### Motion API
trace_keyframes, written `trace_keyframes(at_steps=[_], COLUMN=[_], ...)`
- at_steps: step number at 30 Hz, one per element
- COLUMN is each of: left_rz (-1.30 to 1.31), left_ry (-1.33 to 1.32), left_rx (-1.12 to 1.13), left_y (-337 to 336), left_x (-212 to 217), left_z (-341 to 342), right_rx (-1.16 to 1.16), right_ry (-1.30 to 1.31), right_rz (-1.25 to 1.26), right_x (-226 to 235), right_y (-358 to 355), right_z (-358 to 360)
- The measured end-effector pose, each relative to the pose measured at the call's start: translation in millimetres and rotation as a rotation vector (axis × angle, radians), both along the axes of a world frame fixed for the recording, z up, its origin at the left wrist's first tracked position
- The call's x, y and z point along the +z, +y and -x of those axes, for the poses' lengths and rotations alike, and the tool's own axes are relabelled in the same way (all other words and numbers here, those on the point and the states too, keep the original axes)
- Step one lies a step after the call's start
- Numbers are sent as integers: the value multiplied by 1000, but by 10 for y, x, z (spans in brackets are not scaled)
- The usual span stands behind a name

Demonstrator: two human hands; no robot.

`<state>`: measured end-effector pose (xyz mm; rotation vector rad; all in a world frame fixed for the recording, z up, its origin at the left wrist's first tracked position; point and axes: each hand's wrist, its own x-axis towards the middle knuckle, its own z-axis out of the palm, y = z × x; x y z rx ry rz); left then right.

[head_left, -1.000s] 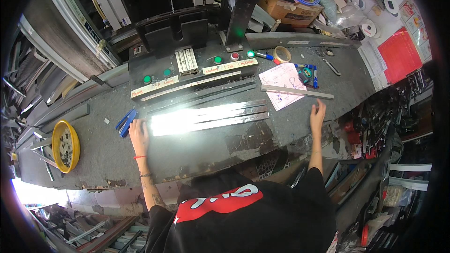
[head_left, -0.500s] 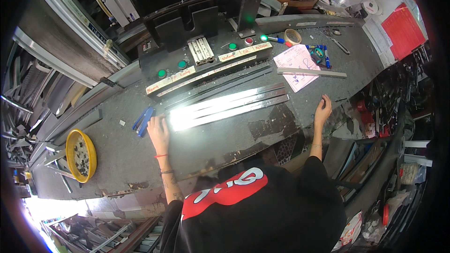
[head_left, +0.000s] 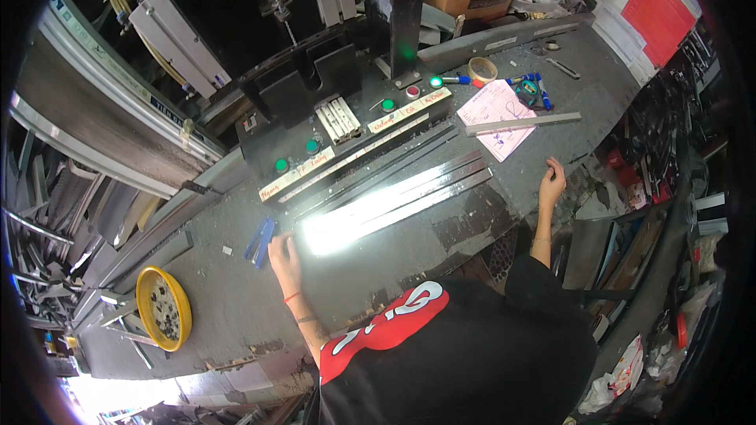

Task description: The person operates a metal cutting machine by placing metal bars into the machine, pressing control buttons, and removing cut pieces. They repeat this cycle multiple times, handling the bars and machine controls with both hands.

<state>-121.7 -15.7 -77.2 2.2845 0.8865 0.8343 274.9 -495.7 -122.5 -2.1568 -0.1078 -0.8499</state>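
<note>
My left hand (head_left: 285,262) rests on the dark bench with its fingers loosely apart. It lies between a blue hand tool (head_left: 259,242), whose kind is hard to make out, and the near-left end of several shiny metal strips (head_left: 398,201). The strips lie side by side, and strong glare covers their left part. Above the bench's right front part, my right hand (head_left: 554,182) holds nothing visible, its fingers slightly curled and parted. Just beyond it, a grey metal bar (head_left: 524,123) lies across a pink written sheet (head_left: 498,138).
A control box with green buttons (head_left: 313,146) and a red button (head_left: 413,92) stands behind the strips, below a drill bit (head_left: 290,31). A yellow bowl (head_left: 183,311) of small pieces is at left. Tape (head_left: 482,71), markers (head_left: 545,94) and a cutter knife (head_left: 564,68) lie at far right.
The whole view has turned and shifted, so the bench's left side sits lower and further right in the picture. Both hands keep nearly the same places beside the strips.
</note>
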Motion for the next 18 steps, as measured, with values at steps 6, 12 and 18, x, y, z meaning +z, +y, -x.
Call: trace_keyframes(at_steps=[6,12,18], left_rz=[-100,-82,-82], left_ry=[71,92,45], left_rx=[2,9,1], left_y=[2,-23,-10], left_x=[-27,-10,14], left_z=[-39,-28,-11], right_rx=[-3,0,9], right_ry=[36,28,30], right_rz=[-28,-36,-56], right_x=[28,60,71], right_y=[-6,8,19], right_z=[17,52,58])
